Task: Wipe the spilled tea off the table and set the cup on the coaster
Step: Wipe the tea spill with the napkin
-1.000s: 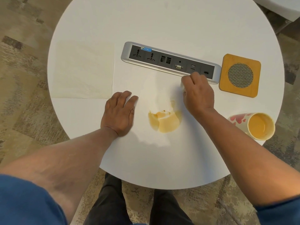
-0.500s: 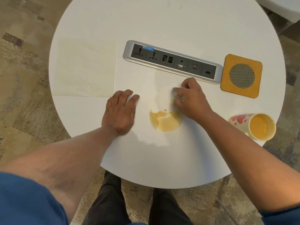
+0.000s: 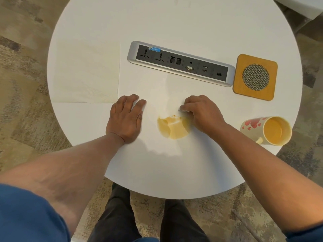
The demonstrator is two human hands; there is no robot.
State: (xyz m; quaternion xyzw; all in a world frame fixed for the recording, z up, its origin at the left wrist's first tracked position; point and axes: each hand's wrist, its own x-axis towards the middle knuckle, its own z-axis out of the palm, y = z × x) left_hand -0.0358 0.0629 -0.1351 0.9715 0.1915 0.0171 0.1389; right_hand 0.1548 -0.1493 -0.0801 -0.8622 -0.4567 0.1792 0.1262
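Patterned carpet is showing around a round white table [image 3: 174,23], and across its left half a pale napkin [image 3: 87,74] is lying unfolded, with a second white tissue sheet [image 3: 153,91] seeming to spread from it toward the middle, though its edges are hard to trace against the tabletop. On that sheet's left part the left hand [image 3: 125,117] is resting flat, fingers straight and together, gripping nothing and apparently pinning the paper. Just right of it the spilled tea [image 3: 173,128] is sitting as an amber puddle, soaking up into the tissue. At the puddle's upper right edge the right hand [image 3: 201,112] is curling its fingers and pinching a bunched bit of the tissue. Behind both hands a silver socket strip [image 3: 180,63] is running slantwise across the table. The relation that matters is this: the puddle is lying between the hands, on the near-left side of the right hand, so I judge the right hand is the nearer one to drag the tissue over it. Farther right, the wooden coaster [image 3: 244,67] is waiting beside the strip's end, and the cup [image 3: 265,130] is lying tipped on its side near the table's right edge, mouth toward the camera, well apart from the coaster.
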